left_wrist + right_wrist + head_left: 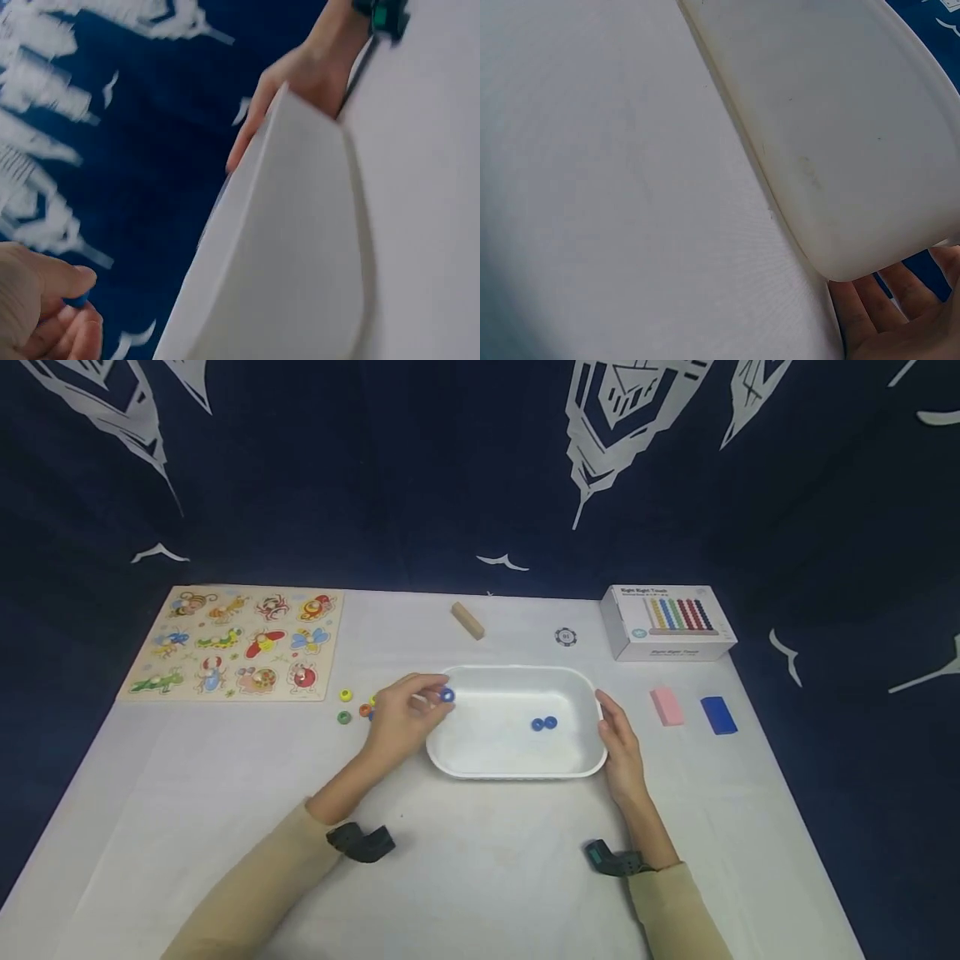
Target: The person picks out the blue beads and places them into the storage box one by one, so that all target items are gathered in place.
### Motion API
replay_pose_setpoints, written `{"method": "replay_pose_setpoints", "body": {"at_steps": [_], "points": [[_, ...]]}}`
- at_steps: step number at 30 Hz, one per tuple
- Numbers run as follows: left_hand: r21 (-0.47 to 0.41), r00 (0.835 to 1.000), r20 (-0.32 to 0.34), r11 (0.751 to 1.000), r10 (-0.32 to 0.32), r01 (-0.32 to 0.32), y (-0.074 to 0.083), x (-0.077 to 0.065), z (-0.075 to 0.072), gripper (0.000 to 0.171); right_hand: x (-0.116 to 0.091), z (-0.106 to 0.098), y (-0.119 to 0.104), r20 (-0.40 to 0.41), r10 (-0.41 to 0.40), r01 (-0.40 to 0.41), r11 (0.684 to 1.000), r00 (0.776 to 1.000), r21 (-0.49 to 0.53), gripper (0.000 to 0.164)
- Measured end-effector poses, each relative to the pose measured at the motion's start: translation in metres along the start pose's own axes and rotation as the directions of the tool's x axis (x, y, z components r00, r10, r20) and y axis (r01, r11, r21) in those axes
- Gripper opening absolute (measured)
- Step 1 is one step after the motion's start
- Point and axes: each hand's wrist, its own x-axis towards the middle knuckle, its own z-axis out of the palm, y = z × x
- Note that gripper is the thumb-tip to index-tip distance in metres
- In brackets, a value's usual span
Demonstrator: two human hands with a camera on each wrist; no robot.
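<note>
My left hand [401,714] pinches a blue bead [447,694] between thumb and fingertips, over the left rim of the white tray [487,752]. In the left wrist view the same bead [77,301] shows only partly between the fingers. Two more blue beads [544,723] lie side by side in the tray, right of its middle. My right hand [624,760] rests against the tray's right end, its fingers extended along the outer wall. Several loose beads, among them a yellow bead [346,695] and a green bead [344,717], lie left of the tray, some hidden behind my left hand.
An insect picture board [232,643] lies at the back left. Behind the tray are a wooden block [468,621] and a round chip [566,637]. A white box [667,625] stands at the back right, with a pink block [667,707] and a blue block [719,716] before it.
</note>
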Motion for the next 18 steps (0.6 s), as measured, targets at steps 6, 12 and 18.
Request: {"method": "replay_pose_setpoints", "body": {"at_steps": [6, 12, 18], "points": [[0.112, 0.964, 0.241, 0.99, -0.109, 0.084, 0.009, 0.036, 0.07, 0.022, 0.0, 0.0, 0.0, 0.008, -0.006, 0.006, 1.0, 1.0, 0.008, 0.043], [0.282, 0.868, 0.422, 0.948, -0.26, 0.146, -0.003, 0.052, 0.116, 0.022, -0.001, 0.0, 0.001, 0.005, -0.001, 0.001, 1.0, 1.0, -0.004, 0.043], [0.3, 0.834, 0.48, 0.944, -0.271, 0.133, -0.003, 0.05, 0.128, 0.03, 0.0, 0.001, 0.0, 0.012, -0.004, 0.004, 1.0, 1.0, 0.012, 0.043]]}}
